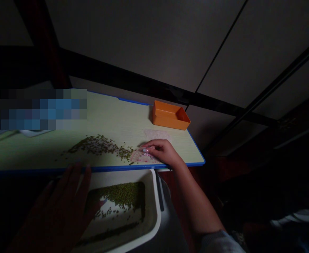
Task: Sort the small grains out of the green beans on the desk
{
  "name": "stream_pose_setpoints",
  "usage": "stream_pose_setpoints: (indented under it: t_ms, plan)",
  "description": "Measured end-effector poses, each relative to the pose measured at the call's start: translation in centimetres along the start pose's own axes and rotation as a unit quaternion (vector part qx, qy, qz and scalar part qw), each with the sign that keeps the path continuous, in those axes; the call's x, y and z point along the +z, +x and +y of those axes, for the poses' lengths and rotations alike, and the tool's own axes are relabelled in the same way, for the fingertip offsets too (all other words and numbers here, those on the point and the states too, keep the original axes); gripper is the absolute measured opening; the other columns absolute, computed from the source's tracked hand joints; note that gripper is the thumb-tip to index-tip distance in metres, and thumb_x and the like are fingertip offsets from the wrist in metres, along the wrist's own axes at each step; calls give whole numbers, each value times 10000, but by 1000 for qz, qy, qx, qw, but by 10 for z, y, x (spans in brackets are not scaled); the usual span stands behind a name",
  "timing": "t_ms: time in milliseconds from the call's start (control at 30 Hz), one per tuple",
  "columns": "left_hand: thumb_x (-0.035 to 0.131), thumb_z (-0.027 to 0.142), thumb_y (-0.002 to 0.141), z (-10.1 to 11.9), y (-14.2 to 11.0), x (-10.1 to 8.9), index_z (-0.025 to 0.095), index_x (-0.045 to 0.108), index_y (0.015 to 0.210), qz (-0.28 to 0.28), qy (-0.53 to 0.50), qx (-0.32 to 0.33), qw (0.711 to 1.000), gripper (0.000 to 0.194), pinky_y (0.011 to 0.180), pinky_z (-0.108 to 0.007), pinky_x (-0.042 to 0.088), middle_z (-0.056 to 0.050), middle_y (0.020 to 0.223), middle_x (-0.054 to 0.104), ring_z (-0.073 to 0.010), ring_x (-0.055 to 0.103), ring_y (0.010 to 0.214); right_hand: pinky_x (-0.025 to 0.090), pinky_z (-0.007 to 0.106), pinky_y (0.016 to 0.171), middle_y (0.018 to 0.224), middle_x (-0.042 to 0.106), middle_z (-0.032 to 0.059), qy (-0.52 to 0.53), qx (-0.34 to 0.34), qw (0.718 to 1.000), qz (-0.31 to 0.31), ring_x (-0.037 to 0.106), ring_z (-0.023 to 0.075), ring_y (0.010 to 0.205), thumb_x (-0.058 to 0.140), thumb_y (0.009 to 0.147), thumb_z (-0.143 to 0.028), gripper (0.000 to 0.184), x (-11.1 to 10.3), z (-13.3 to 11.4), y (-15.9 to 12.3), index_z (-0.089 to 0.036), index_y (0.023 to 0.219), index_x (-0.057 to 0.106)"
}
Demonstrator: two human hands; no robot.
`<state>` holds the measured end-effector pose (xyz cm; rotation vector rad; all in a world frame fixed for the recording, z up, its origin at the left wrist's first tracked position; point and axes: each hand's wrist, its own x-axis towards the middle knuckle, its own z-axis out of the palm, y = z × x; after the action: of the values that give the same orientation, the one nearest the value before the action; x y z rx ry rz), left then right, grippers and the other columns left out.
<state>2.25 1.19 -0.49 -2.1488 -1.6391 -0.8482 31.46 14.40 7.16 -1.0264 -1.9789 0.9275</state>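
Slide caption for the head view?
Right hand beside green grains scattered on a table; left hand near a white tub holding more.

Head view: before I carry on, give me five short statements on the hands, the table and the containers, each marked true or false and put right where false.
1. The orange box stands on the table. True.
2. The right hand is inside the orange box. False: it is by the table's near edge, right of the loose pile.
3. Green grains lie in the white tub. True.
4. The white tub stands on the table. False: it sits in front of the blue near edge.
5. The left hand is in shadow, fingers spread. True.
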Motion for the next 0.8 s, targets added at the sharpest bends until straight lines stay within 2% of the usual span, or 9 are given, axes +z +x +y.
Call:
stream_pose_setpoints:
  t_ms: [67, 167, 300, 533, 633, 800]
  plan:
    - [379, 466, 915, 1, 0, -1, 239, 120, 1609, -3, -9, -30, 999, 775, 1231, -655, 300, -151, 1705, 247, -372, 311, 1550, 540, 321, 769, 910, 798, 40, -5, -7, 1000, -5, 678, 165, 811, 762, 883, -333, 206, -1, -2, 0, -215, 1044, 812]
    - [410, 489, 908, 0, -1, -1, 245, 65, 1611, -13, -2, 17, 1000, 821, 1205, -690, 317, -165, 1712, 192, -406, 318, 1540, 551, 338, 802, 967, 809, 51, 6, -19, 1000, -15, 695, 169, 840, 757, 888, -344, 203, -1, -3, 0, -219, 1039, 813]
    - [436, 497, 906, -2, -1, 0, 226, 111, 1609, -3, 10, 7, 1000, 820, 1204, -666, 335, -186, 1688, 267, -399, 354, 1524, 555, 347, 826, 989, 811, 60, 20, -16, 1000, -17, 704, 168, 856, 760, 888, -337, 207, 0, 0, 1, -209, 1043, 810]
    - [394, 485, 919, 1, 1, -2, 227, 109, 1609, -8, -3, -3, 1000, 790, 1213, -677, 315, -182, 1690, 253, -382, 304, 1550, 553, 335, 810, 959, 810, 54, 13, -11, 1000, -13, 705, 172, 860, 753, 893, -326, 205, -1, 1, 0, -208, 1050, 810]
    - [380, 497, 921, 1, 1, -2, 244, 104, 1608, -7, -5, -10, 1000, 782, 1214, -669, 318, -167, 1692, 260, -376, 322, 1544, 545, 316, 767, 942, 806, 46, 14, -16, 1000, -11, 690, 164, 828, 749, 891, -333, 201, -1, 0, 0, -218, 1044, 810]
    - [368, 506, 925, 2, 1, -5, 232, 95, 1609, -22, -5, -5, 1000, 786, 1238, -658, 285, -167, 1703, 237, -357, 274, 1569, 479, 257, 597, 798, 763, 16, 22, 17, 999, 20, 599, 122, 622, 733, 891, -350, 222, 0, 1, 0, -207, 1047, 800]
